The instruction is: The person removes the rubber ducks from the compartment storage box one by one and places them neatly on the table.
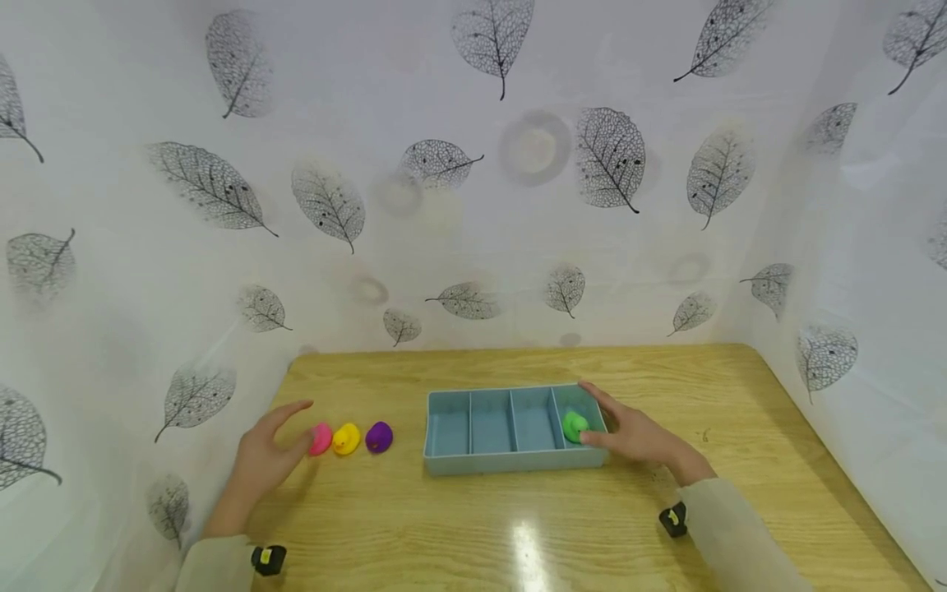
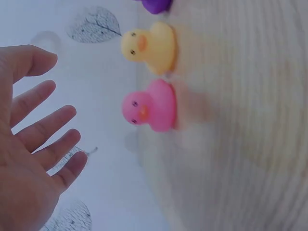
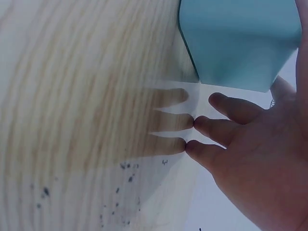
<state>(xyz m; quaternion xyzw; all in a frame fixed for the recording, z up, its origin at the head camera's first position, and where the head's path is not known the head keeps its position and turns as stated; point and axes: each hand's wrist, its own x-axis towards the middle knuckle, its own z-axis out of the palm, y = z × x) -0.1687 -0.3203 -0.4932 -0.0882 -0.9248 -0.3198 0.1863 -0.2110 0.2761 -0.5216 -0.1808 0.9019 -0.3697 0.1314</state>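
Observation:
A green duck (image 1: 574,425) sits in the rightmost compartment of a light blue four-compartment tray (image 1: 488,462). My right hand (image 1: 602,419) lies at the tray's right end. Its forefinger runs along the far corner and its thumb is beside the duck. In the right wrist view three straight fingertips (image 3: 204,126) touch the table next to the tray (image 3: 238,41). My left hand (image 1: 292,427) is open, fingers spread (image 2: 53,115), just left of a pink duck (image 1: 321,439) (image 2: 151,106). A yellow duck (image 1: 345,438) (image 2: 149,45) and a purple duck (image 1: 379,437) (image 2: 156,5) follow in a row.
The wooden table (image 1: 518,526) is boxed in by white leaf-patterned walls (image 1: 473,205) at the back, left and right. The tray's other three compartments hold nothing. Bare wood lies in front of the tray and to its right.

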